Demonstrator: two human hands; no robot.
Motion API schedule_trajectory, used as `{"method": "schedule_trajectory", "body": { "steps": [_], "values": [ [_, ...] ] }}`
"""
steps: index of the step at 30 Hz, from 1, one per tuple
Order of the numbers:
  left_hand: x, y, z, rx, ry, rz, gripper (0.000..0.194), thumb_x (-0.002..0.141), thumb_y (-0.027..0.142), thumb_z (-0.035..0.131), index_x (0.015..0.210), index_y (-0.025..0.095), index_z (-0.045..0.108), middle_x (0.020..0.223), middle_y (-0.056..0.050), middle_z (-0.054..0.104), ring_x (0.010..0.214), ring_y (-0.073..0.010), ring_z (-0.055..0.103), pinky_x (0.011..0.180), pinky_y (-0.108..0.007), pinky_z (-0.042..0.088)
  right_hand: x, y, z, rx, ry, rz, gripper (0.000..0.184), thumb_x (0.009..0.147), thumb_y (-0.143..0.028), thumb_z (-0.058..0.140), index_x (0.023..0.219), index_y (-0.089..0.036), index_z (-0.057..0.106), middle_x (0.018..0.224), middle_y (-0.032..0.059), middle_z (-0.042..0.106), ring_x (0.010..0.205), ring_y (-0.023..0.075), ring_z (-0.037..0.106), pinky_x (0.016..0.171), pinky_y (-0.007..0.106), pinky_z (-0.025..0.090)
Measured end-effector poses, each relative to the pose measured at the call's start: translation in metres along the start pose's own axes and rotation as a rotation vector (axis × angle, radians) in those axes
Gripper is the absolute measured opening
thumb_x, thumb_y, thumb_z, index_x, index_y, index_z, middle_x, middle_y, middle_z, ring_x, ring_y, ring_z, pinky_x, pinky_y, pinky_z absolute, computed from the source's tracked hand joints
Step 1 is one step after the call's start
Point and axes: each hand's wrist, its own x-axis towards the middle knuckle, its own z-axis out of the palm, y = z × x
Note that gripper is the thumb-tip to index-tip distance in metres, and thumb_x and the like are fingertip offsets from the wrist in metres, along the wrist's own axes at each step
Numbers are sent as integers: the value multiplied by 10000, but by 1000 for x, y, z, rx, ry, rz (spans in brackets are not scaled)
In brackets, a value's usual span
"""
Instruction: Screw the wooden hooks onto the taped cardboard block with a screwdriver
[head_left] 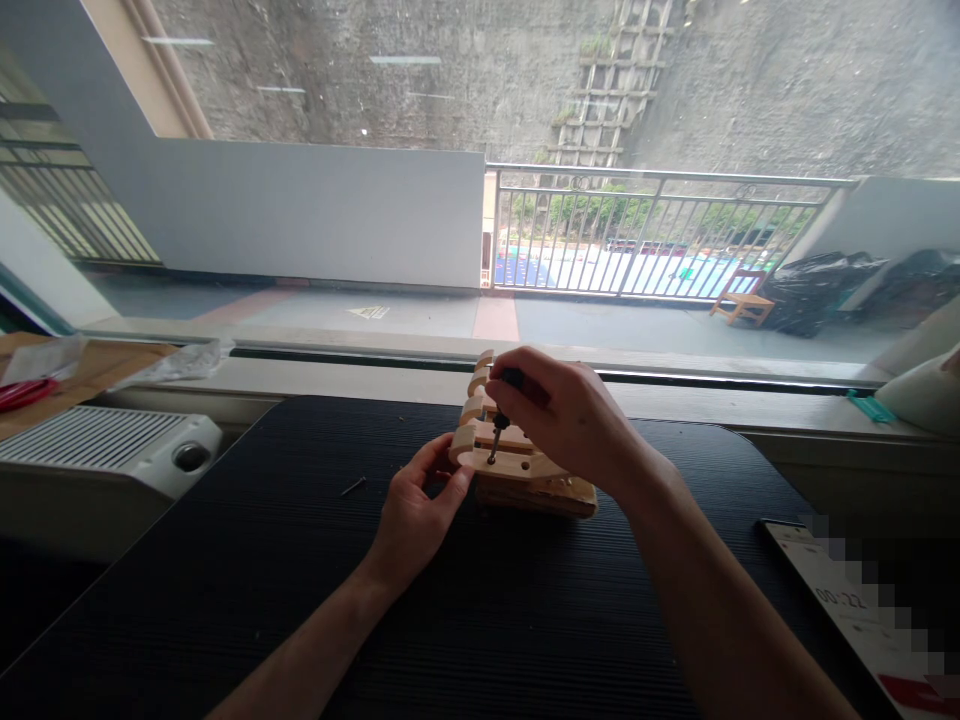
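Note:
On the black table a wooden piece (510, 464) with rounded ends and drilled holes rests over a rough wooden block (540, 497). Several similar curved pieces (472, 408) line up behind it. My left hand (420, 500) pinches the near rounded end between thumb and fingers. Wrapped round the dark handle of a screwdriver (501, 425), my right hand (555, 400) holds it nearly upright. The screwdriver's tip meets a screw (491, 459) in one hole of the near piece. Another hole (525, 465) shows to its right.
A loose screw (353, 486) lies on the black table (315, 600), left of my left hand. A phone (832, 600) showing a timer sits at the right edge. Behind the table runs a window sill (360, 385), with a white heater (112, 440) at the left.

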Motion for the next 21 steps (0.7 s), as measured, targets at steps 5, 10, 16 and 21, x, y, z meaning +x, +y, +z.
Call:
{"method": "schedule_trajectory", "body": {
  "steps": [5,10,16,21],
  "values": [
    [-1,-3,0,-11,-1,-6,422,775,333,612,1163,183,544,1018,-41,665,874,-169,624,789,-280,494,4,14,5,-87,96,91,259,864,-424,448,848,-193,563,580,-29,514,523,67,376,531,222,249],
    [0,-2,-1,-6,3,-11,426,770,328,613,1164,181,545,1019,-42,667,879,-176,627,788,-285,497,4,13,2,-134,107,126,283,859,-437,444,827,-187,570,575,-21,519,523,73,386,533,230,248],
    [0,0,-1,-7,-2,9,411,773,318,604,1158,184,550,1022,-42,667,880,-177,629,802,-292,496,-1,-3,-3,-38,4,3,235,879,-358,428,937,-212,603,680,-11,572,564,76,417,558,231,263],
    [-1,-3,-1,11,2,5,424,772,326,603,1167,182,546,1016,-45,664,862,-178,629,787,-299,501,2,3,1,-70,65,56,263,865,-396,452,861,-178,598,619,-8,542,537,71,388,539,233,243]
  ]
}}
